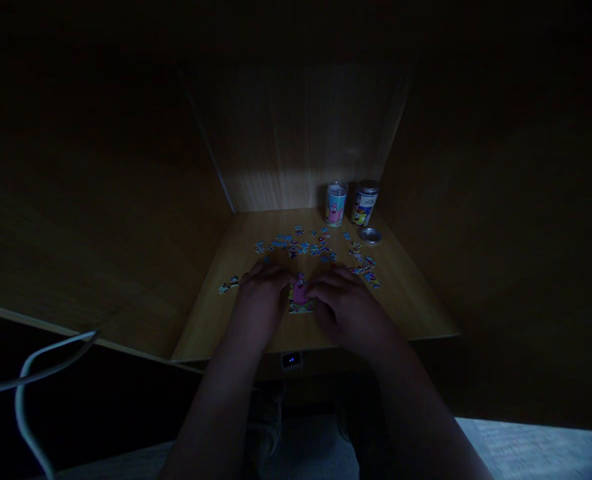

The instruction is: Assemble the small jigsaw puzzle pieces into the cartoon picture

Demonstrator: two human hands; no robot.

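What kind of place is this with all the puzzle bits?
Probably a dim desk nook, though I can't be sure. There's a wooden tabletop, a tall wooden panel behind it, and jigsaw pieces spread on top.

The left hand (265,288) and right hand (347,301) flank a partial puzzle (300,298), loose pieces (303,248) beyond.

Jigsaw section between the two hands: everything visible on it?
The small, flat, card-like jigsaw section with a pink figure lies on the light-brown wooden tabletop, between the left hand and right hand. Green and yellow run along its fairly straight near edge; its far edge is uneven, a pink part jutting out. Both hands appear to touch it. Too dim to make out individual seams.
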